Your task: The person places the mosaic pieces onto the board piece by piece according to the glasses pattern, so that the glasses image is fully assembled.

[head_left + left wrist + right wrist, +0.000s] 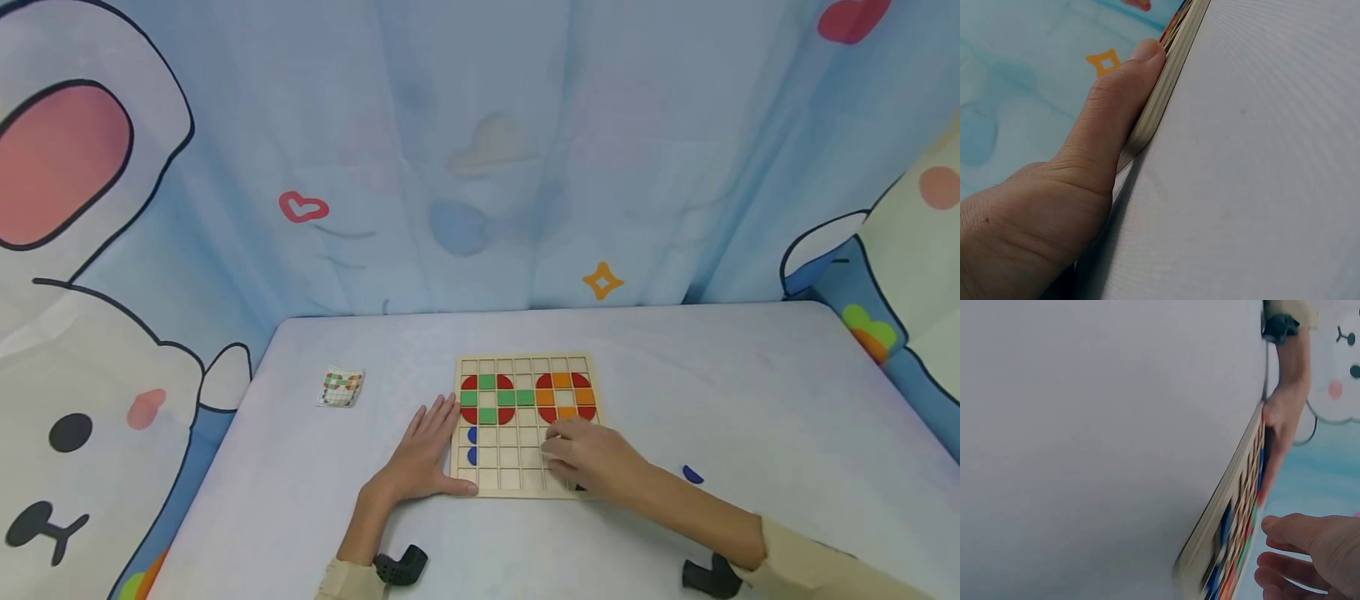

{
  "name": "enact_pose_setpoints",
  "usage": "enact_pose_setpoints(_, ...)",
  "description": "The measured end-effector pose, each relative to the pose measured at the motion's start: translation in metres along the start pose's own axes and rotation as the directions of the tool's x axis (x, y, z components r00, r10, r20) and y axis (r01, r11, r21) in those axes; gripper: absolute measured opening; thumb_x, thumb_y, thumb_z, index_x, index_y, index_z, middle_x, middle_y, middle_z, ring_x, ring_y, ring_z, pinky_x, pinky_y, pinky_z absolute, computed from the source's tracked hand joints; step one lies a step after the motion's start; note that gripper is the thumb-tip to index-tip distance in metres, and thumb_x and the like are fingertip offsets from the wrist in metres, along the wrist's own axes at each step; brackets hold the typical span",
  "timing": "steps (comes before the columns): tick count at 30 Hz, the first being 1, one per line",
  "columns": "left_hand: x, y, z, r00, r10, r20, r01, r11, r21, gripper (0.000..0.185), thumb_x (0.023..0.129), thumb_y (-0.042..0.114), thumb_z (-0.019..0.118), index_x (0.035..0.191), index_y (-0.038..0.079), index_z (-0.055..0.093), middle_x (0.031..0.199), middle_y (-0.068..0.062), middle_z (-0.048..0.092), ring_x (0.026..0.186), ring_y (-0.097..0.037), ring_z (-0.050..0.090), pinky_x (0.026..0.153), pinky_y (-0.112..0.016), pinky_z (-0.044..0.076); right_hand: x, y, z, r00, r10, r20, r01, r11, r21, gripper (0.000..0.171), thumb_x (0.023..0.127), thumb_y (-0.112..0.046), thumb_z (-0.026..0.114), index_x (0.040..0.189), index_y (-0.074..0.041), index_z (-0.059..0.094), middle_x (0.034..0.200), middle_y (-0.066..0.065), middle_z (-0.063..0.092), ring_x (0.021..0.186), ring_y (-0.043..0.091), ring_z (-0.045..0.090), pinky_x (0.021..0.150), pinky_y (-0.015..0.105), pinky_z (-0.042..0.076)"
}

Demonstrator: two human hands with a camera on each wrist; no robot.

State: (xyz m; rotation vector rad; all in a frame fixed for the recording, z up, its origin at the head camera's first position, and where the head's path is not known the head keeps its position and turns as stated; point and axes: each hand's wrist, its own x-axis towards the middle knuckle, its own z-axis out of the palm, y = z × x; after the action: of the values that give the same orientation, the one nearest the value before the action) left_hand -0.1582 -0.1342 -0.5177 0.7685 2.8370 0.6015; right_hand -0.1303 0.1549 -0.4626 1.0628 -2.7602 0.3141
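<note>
A square wooden grid board (508,479) lies on the table, with red-and-green pieces (487,400) at its upper left and red-and-orange pieces (564,397) at its upper right. Two blue half-round pieces (472,446) sit in its left column. My left hand (420,458) rests along the board's left edge with its fingers extended; its thumb (1107,112) touches the near edge. Over the right part of the board hovers my right hand (596,454), fingers loosely bent and nothing seen between them. Blue pieces (1225,525) show near the board's close corner in the right wrist view.
One loose blue half-round piece (693,475) lies on the white tablecloth right of the board. A small patterned card (341,388) lies to the left. Black wrist mounts (402,566) are on both wrists. A printed blue curtain (480,167) hangs behind the table.
</note>
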Motion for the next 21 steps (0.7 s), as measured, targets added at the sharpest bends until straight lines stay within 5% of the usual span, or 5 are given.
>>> enact_pose_setpoints(12, -0.001, -0.003, -0.001, 1.000, 0.012, 0.006, -0.012, 1.000, -0.012, 0.123, 0.070, 0.068, 0.072, 0.157, 0.007, 0.010, 0.166, -0.007, 0.005, 0.154, -0.025, 0.003, 0.124, -0.051, 0.008, -0.068, 0.058, -0.021, 0.949, 0.312, 0.040, -0.306, 0.945, -0.113, 0.026, 0.074, -0.022, 0.083, 0.098, -0.014, 0.076, 0.099, 0.003, 0.070, 0.094, 0.021, 0.065, 0.080, 0.039, 0.059)
enact_pose_setpoints(21, 0.000, 0.000, -0.001, 1.000, 0.015, 0.002, -0.015, 1.000, -0.026, 0.121, 0.070, 0.066, 0.073, 0.156, 0.007, 0.013, 0.165, -0.008, 0.008, 0.154, -0.026, 0.005, 0.124, -0.052, 0.009, -0.100, 0.074, -0.034, 0.931, 0.360, 0.052, -0.349, 0.925, -0.146, 0.027, 0.073, -0.028, 0.083, 0.097, -0.016, 0.075, 0.100, 0.003, 0.069, 0.092, 0.022, 0.066, 0.071, 0.038, 0.059)
